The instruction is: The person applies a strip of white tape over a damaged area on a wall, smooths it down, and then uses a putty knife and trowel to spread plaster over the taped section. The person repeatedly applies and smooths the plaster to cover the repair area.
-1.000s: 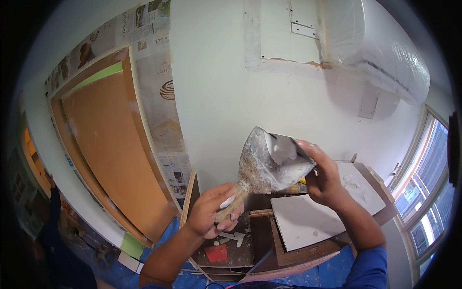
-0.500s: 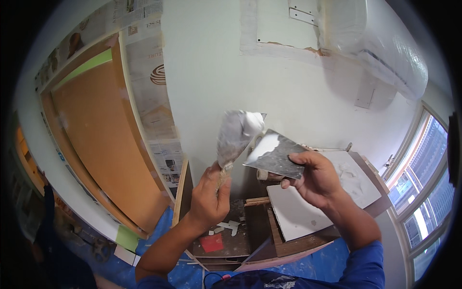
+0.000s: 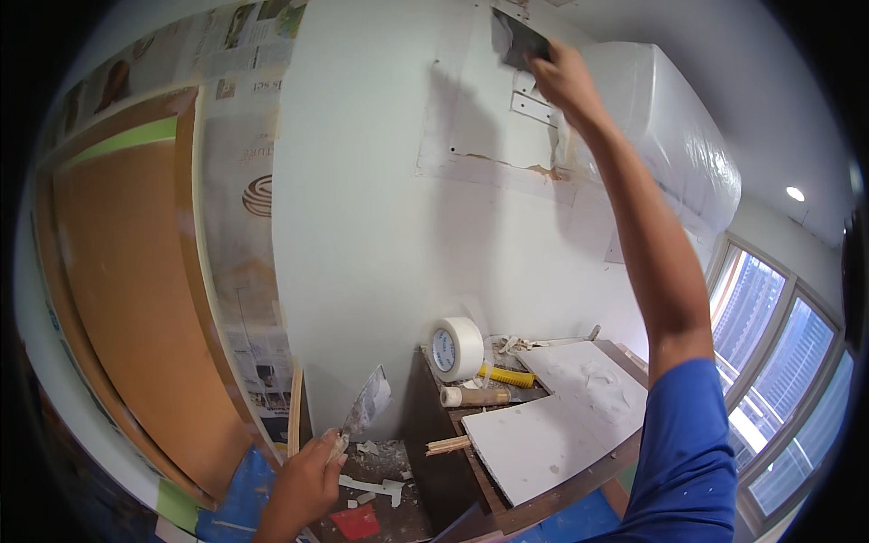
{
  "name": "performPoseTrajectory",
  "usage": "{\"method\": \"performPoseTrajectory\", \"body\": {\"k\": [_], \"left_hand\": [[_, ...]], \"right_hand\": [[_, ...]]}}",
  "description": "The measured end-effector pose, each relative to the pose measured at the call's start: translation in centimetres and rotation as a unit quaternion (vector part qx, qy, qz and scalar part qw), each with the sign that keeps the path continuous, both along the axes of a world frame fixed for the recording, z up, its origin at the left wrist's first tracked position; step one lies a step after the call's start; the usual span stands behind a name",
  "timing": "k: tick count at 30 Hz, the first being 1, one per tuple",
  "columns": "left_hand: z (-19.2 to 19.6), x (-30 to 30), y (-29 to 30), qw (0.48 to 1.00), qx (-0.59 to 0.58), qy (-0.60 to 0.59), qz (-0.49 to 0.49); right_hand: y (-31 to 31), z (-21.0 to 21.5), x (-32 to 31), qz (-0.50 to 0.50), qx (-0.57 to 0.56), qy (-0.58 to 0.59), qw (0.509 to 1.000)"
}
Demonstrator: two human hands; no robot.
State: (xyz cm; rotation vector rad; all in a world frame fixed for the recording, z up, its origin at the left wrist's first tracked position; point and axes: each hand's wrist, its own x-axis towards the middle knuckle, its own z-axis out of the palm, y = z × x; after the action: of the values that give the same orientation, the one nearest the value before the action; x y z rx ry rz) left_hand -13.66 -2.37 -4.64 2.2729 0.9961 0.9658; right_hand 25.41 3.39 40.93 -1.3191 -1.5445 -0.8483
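Note:
My right hand (image 3: 563,80) is raised high and closed round a dark flat scraper plate (image 3: 520,40), its blade at the wall beside a small metal bracket (image 3: 532,105). Pale filler shows along the plate's left side. Low at the left, my left hand (image 3: 306,481) grips the handle of a putty knife (image 3: 367,404), its smeared blade pointing up and to the right. Between them rises the pale wall (image 3: 362,181), with a taped patch (image 3: 471,118) whose lower edge is ragged and brown. A shadow falls below the raised arm.
A plastic-wrapped unit (image 3: 674,136) juts from the wall at right. On the cabinet stand a tape roll (image 3: 465,347), a yellow tool (image 3: 507,376), a wooden-handled tool (image 3: 475,396) and a white board (image 3: 534,452). Newspaper (image 3: 237,163) borders the orange door (image 3: 136,299); windows (image 3: 756,290) stand right.
My right hand has swung up to the wall with the scraper plate. My left hand has dropped down and left with the putty knife, which shows less white filler. The view has tilted upward.

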Motion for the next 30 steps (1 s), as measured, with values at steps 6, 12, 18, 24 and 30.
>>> {"method": "performPoseTrajectory", "body": {"k": [6,12,18,24,30], "left_hand": [[-2.4,-0.3,0.5,0.998,0.044,-0.033,-0.006],[-1.4,-0.1,-0.1,0.999,0.044,-0.015,0.006],[-1.3,0.0,0.0,0.999,0.038,-0.005,-0.004],[-2.0,-0.2,0.6,0.994,0.086,-0.061,0.003],[0.9,-0.2,2.5,0.931,-0.2,-0.291,-0.093]], "right_hand": [[8.5,8.4,-2.7,-0.127,0.113,-0.209,0.963],[11.3,9.1,-3.1,-0.209,0.086,-0.234,0.946],[12.8,5.2,-0.1,-0.227,0.096,-0.298,0.922],[11.1,-8.0,-1.8,-0.169,0.067,-0.259,0.948],[4.8,-9.2,-2.6,-0.131,-0.007,-0.234,0.963]]}}
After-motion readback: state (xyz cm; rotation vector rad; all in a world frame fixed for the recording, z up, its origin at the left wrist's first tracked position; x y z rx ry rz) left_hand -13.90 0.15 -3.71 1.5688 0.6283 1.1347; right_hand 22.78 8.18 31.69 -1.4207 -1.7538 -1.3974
